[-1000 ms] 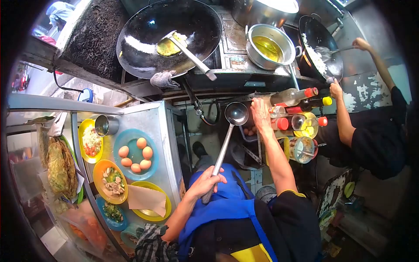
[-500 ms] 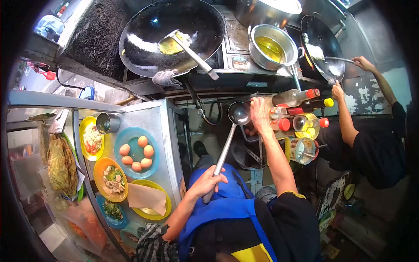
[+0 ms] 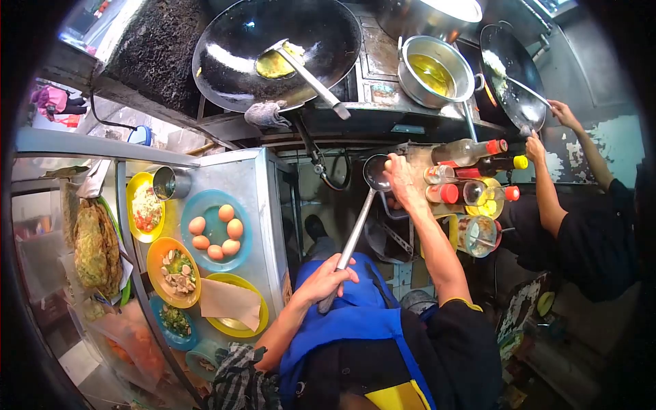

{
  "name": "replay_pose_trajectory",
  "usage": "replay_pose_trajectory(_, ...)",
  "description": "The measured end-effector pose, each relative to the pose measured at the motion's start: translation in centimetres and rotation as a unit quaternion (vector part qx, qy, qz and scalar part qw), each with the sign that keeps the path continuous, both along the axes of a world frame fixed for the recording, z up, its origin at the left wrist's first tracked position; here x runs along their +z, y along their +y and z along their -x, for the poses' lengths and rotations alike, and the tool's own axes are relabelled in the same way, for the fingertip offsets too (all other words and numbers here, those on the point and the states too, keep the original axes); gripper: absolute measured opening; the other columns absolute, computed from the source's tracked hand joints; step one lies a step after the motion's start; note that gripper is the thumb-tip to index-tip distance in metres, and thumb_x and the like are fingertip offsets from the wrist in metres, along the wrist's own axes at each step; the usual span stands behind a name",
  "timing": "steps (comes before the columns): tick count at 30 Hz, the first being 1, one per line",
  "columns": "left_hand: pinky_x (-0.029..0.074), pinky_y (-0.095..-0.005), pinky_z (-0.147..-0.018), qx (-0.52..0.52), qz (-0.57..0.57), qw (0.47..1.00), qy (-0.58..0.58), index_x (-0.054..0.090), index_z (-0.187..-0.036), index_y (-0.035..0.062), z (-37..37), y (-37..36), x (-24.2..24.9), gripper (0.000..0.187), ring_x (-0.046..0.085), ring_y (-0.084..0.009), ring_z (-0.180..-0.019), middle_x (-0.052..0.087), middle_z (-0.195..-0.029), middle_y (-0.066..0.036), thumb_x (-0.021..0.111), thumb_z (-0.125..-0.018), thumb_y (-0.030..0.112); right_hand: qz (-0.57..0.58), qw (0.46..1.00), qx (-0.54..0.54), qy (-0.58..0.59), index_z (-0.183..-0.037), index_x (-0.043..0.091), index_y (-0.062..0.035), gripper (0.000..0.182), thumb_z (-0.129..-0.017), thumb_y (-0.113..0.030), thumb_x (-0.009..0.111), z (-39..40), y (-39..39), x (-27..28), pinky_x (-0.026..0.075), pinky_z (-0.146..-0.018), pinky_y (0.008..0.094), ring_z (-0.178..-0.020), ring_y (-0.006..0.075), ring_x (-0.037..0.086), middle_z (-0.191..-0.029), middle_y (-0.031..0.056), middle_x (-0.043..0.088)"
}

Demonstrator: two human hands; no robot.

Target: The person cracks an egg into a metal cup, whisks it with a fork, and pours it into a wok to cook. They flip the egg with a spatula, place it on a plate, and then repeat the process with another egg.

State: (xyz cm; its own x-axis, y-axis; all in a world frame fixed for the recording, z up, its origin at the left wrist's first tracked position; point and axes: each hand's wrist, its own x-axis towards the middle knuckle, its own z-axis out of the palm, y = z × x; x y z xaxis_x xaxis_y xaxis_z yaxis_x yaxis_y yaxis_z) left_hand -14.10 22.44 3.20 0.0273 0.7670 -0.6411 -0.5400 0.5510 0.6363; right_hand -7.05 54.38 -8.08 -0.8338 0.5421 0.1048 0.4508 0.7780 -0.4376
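Observation:
My left hand (image 3: 328,279) is wrapped round the handle of a long metal ladle (image 3: 354,236), which slants upward away from my apron. Beside the ladle's bowl, my right hand (image 3: 402,181) reaches down with fingers bent together; their tips, and anything they pinch, are hidden. Close to its right lie spice jars with red lids (image 3: 447,193) and sauce bottles (image 3: 461,152). In the big wok (image 3: 225,82) a metal wok spatula (image 3: 314,83) rests over a yellow, egg-like food (image 3: 275,65).
A pot of yellow liquid (image 3: 432,74) stands right of the wok. A co-worker's hands (image 3: 564,115) hold another wok (image 3: 516,61) and its utensil. On the left counter are a blue plate of eggs (image 3: 217,198), an orange bowl of food (image 3: 158,270) and a yellow plate with brown paper (image 3: 232,311).
The view has shifted slightly, so the stove appears a little farther right. My right hand has moved a little at the ladle's bowl. My left hand keeps its grip.

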Motion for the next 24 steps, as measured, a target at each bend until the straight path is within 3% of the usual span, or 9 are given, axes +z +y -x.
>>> replay_pose_trajectory(2,0.048,-0.024,-0.053,0.001,-0.002,1.0,-0.002,0.045,-0.124,-0.0034,-0.1,0.0,-0.1,0.04,0.056,-0.0122,-0.06,0.067,-0.095,-0.012,0.055,-0.09,0.013,0.012,0.999,0.025,-0.042,-0.127,0.044,-0.004,0.047,-0.087,-0.015,0.067,0.4,-1.0,0.3,0.048,-0.083,0.0474,-0.099,0.0375,0.056,-0.105,0.0168,0.052)
replay_pose_trajectory(6,0.048,-0.0241,-0.053,0.004,-0.006,1.0,-0.007,0.045,-0.124,-0.0031,0.0,-0.2,-0.1,0.039,0.057,-0.0123,-0.062,0.067,-0.094,-0.011,0.055,-0.09,0.013,-0.045,0.996,0.071,-0.041,-0.112,0.044,-0.0046,0.035,-0.091,-0.022,0.065,0.6,-1.0,-3.1,0.053,-0.072,0.0481,-0.087,0.0394,0.061,-0.098,0.0204,0.052)
replay_pose_trajectory(9,0.048,-0.0242,-0.053,-0.003,0.001,1.0,-0.004,0.046,-0.124,-0.0029,0.0,-0.3,0.0,0.038,0.057,-0.0122,-0.063,0.067,-0.094,-0.011,0.055,-0.091,0.013,-0.01,0.996,0.052,-0.069,-0.106,0.042,-0.0054,0.032,-0.094,-0.028,0.062,0.9,-1.5,-2.8,0.054,-0.067,0.0489,-0.082,0.0407,0.063,-0.093,0.0224,0.054)
replay_pose_trajectory(12,0.048,-0.0241,-0.053,0.0,0.004,1.0,-0.004,0.045,-0.124,-0.0028,-0.1,-0.5,-0.1,0.039,0.057,-0.0122,-0.063,0.066,-0.094,-0.011,0.055,-0.09,0.014,0.023,0.995,0.002,-0.1,-0.107,0.042,-0.006,0.032,-0.096,-0.031,0.059,1.4,-2.4,-1.1,0.054,-0.065,0.0501,-0.078,0.042,0.065,-0.091,0.0228,0.055)
replay_pose_trajectory(24,0.047,-0.0245,-0.053,-0.001,0.008,1.0,-0.003,0.046,-0.125,-0.0027,-0.1,-0.6,-0.4,0.04,0.057,-0.0124,-0.064,0.066,-0.095,-0.012,0.055,-0.09,0.014,0.047,0.99,-0.021,-0.131,-0.108,0.041,-0.0074,0.033,-0.098,-0.036,0.055,1.8,-2.7,-0.2,0.055,-0.064,0.0526,-0.077,0.045,0.066,-0.087,0.0255,0.061)
